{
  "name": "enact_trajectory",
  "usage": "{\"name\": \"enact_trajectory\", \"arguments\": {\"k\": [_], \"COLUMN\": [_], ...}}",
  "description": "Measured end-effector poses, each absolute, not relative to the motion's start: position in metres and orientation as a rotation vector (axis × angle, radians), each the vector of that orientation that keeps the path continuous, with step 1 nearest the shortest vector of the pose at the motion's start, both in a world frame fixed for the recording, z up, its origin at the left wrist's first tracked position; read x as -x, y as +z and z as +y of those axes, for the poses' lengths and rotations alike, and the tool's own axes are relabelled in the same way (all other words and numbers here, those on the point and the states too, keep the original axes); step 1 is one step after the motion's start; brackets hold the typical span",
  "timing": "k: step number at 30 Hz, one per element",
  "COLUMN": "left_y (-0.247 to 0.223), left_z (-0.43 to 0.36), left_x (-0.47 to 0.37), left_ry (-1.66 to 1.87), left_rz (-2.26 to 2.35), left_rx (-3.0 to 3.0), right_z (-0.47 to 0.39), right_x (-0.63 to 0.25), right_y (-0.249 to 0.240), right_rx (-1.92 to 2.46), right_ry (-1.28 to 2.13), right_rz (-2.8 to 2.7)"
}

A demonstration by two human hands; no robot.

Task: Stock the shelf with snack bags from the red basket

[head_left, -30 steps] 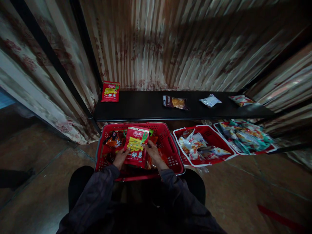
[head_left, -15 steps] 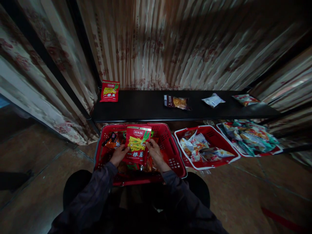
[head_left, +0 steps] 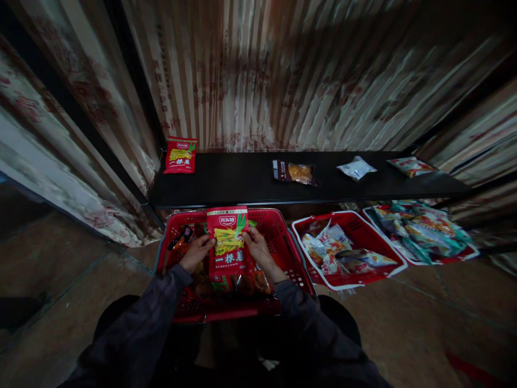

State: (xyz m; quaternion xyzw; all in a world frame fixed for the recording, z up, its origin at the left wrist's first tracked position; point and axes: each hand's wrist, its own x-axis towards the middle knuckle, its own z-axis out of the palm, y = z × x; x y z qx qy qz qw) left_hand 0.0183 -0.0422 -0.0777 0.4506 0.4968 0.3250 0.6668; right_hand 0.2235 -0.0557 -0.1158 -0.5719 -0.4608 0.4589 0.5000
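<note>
hands | left hand and right hand closed on red snack packet

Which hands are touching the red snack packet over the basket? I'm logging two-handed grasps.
Touching, both. The head view shows the left hand gripping the red snack packet on its left edge and the right hand on its right edge, above the red basket.

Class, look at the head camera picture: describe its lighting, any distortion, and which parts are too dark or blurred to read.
Head view: dim, with the middle lit best, so the red packet held by the left hand and right hand reads clearly; the wide lens bows the black shelf and fans the curtains; the sleeves and lap at the bottom sink into shadow; the edges look smeared.
</note>
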Motion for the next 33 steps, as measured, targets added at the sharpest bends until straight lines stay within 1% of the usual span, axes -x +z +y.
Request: {"name": "enact_trajectory", "arguments": {"k": [3,12,19,27,33], "left_y": [-0.078,-0.085,-0.09,-0.094,-0.096], "left_z": [-0.041,-0.038,-0.02,-0.022,-0.025], "left_x": [-0.023,-0.019,-0.03,-0.03,-0.029], "left_ry": [0.747,0.738,0.742,0.758,0.776], "left_rz": [1.101,1.107,1.045,1.09,1.11], "left_rx": [-0.979,-0.921,-0.878,-0.768,-0.773], "right_z": [-0.057,-0.055,-0.047,-0.048,-0.051], "right_x": [-0.22,-0.224,-0.231,-0.235,-0.226], "right_y": [-0.116,-0.116,-0.115,-0.121,-0.106], "right_rx": [1.335,1.293,1.267,1.256,1.148], "right_ry": [1.139,1.201,1.275,1.342,1.422], "right_rz": [-1.045,-1.1,-0.989,-0.91,-0.849]}}
